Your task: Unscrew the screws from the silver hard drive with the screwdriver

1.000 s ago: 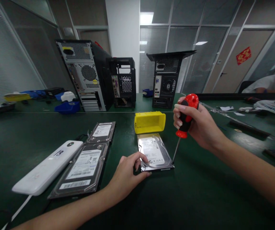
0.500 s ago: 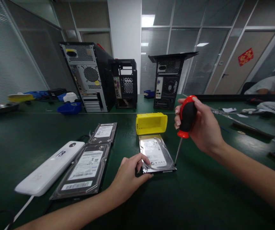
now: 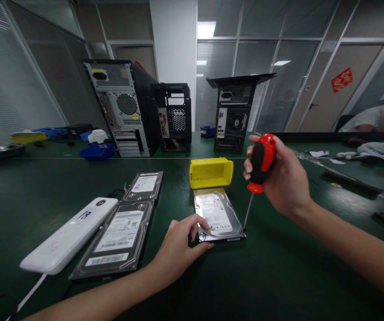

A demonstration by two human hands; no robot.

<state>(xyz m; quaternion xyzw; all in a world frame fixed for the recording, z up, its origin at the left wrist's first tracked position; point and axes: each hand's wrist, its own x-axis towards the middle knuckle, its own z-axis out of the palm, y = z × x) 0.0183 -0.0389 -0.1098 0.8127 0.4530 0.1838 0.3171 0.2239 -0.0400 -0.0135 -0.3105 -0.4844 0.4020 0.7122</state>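
Observation:
A silver hard drive (image 3: 214,213) with a white label lies flat on the green table (image 3: 175,290). My left hand (image 3: 187,240) grips its near left corner, fingertips on top and thumb at the front edge. Wrapped around the red and black handle of a screwdriver (image 3: 261,162), my right hand (image 3: 283,178) is closed. The screwdriver leans slightly, and its tip meets the drive's near right corner; any screw there is too small to make out. Just behind the drive, a yellow plastic bin (image 3: 211,173) rests on its side with its opening facing me.
Two more hard drives (image 3: 120,236) lie at the left beside a white power strip (image 3: 68,236). Computer cases (image 3: 121,107) stand along the back, near a blue bin (image 3: 96,151). A metal bar (image 3: 352,183) lies at the right. A person (image 3: 375,118) sits at far right.
The screwdriver's handle has turned in my right hand, showing more red on its right side. Its tip stays at the drive's corner, and my left hand has not moved.

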